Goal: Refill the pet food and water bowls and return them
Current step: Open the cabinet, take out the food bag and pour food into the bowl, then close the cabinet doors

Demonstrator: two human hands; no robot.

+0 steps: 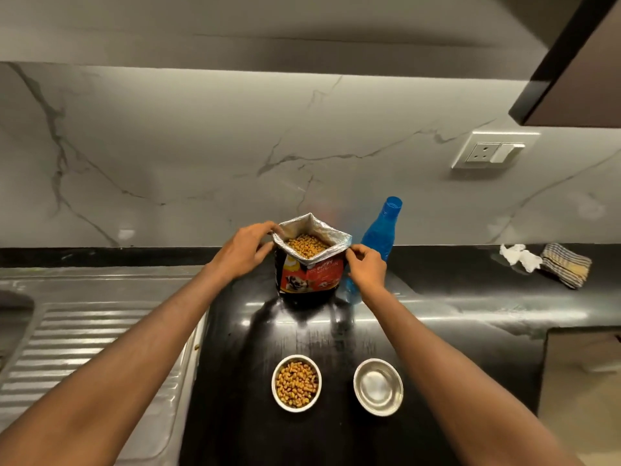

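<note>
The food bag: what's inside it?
The food bag stands open, holding brown kibble against a silver lining. How deep the kibble goes is hidden by the bag's walls.

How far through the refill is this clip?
Done: the food bowl holds kibble. In hand: left hand and right hand grip the open kibble bag at its rim. Left: the steel bowl looks empty; the uncapped blue bottle waits behind; returning both.
</note>
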